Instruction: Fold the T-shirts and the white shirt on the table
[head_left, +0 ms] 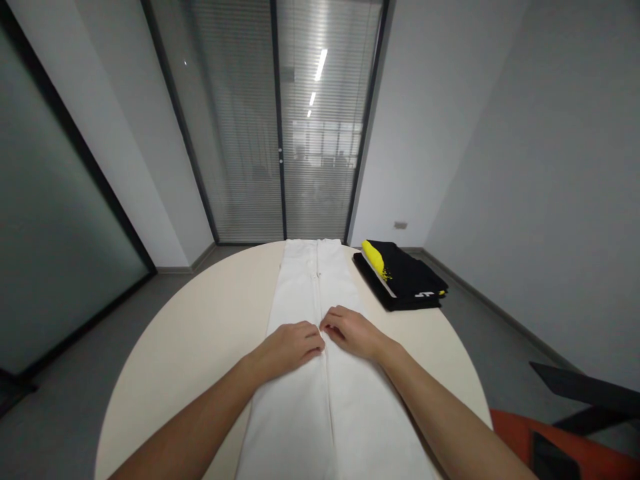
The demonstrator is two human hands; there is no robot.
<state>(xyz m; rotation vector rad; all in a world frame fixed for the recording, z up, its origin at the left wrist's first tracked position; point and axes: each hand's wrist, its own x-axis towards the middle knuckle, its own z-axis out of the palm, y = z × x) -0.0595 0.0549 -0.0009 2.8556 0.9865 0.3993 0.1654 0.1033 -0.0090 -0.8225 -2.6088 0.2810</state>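
A long white garment (300,400) lies lengthwise over the table, running from its far edge toward me, with a line down its middle where two edges meet. My left hand (295,343) rests on the garment's left half, fingers curled and closed at that middle line. Just beside it, my right hand (353,330) is closed at the same line from the right, thumb and fingers pinching the cloth. The fingertips of both hands almost touch. The exact folds between them are partly hidden.
The garment lies on a round cream table (200,333). Folded black clothes (410,273) with a yellow print are stacked at the back right. An orange-red chair (515,433) with dark parts stands at the lower right. Behind the table is a glass partition (240,133) with blinds.
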